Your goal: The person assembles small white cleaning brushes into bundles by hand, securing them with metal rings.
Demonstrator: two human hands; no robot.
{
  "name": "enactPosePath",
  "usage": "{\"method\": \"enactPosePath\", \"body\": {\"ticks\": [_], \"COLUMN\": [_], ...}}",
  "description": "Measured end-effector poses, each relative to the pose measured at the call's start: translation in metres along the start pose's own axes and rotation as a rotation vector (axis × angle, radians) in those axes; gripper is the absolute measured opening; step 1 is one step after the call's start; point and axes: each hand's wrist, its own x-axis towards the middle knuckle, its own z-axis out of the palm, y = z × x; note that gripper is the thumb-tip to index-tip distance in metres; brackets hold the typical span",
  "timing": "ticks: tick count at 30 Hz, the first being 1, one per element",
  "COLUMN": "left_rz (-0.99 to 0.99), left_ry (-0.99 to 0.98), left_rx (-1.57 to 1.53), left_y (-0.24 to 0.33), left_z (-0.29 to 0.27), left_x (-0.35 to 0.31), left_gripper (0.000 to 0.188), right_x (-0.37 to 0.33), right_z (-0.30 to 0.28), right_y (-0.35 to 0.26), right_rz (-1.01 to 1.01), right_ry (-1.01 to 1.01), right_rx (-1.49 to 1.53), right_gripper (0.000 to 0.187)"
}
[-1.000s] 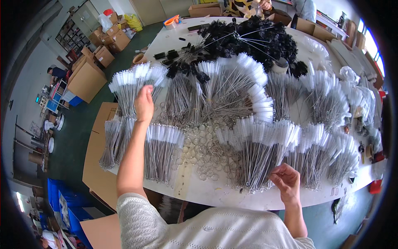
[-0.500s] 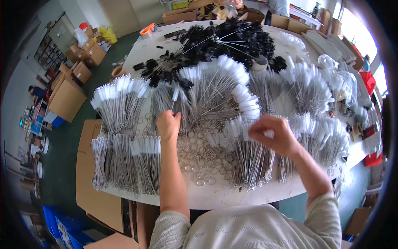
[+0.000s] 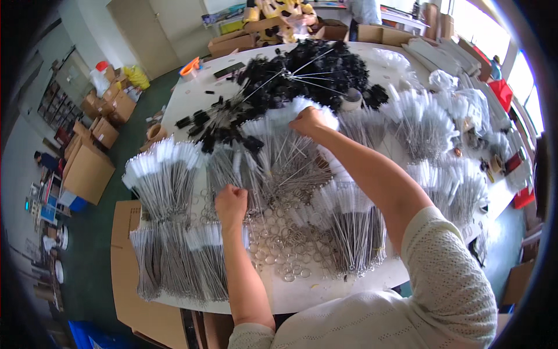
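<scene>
My left hand point(image 3: 231, 202) is closed near the middle of the table. Its fingers pinch the wire stem of a white-bristled tube brush point(image 3: 237, 161), whose head points away from me. My right hand point(image 3: 311, 122) reaches far over the table with fingers bent together at the white heads of a fanned pile of tube brushes point(image 3: 273, 125). What lies between those fingertips is hidden. Below and right of my left hand, many small metal split rings point(image 3: 279, 238) are scattered. Another bundle of white brushes point(image 3: 351, 224) lies under my right forearm.
Black-bristled brushes point(image 3: 308, 64) are heaped at the far side beside a roll of tape point(image 3: 351, 100). More white brush bundles lie at the left point(image 3: 163, 174) and right point(image 3: 421, 122). Orange tape point(image 3: 190, 67) sits at the far left edge. A cardboard box point(image 3: 125, 256) stands beside the table.
My right hand has moved away from me and to the left, from above the near right bundle to the far brush pile. My left hand stays closed near the same bundle. The view has shifted.
</scene>
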Motion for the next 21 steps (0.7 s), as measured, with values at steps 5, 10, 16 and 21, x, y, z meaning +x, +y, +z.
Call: {"method": "enactPosePath", "body": {"ticks": [5,10,16,21], "left_rz": [0.027,0.149,0.462,0.362], "left_ry": [0.111,0.291,0.47,0.806], "left_rx": [-0.54,-1.1,-1.461,-1.396], "left_y": [0.001,0.079,0.12,0.146], "left_z": [-0.022,-0.079,-0.136,-0.159], "left_x": [-0.009,-0.042,-0.082,-0.107], "left_gripper": [0.017,0.025,0.033,0.032], "right_x": [-0.002,-0.016,-0.018,-0.032], "right_z": [-0.015,-0.111,-0.236,-0.295], "right_y": [-0.009,-0.004,0.108,0.208], "right_rz": [-0.066,-0.533,-0.385,-0.059], "right_ry": [0.151,0.408,0.601,0.608], "right_rx": [0.196,0.323,-0.072,-0.386], "right_gripper": [0.034,0.024,0.026,0.022]}}
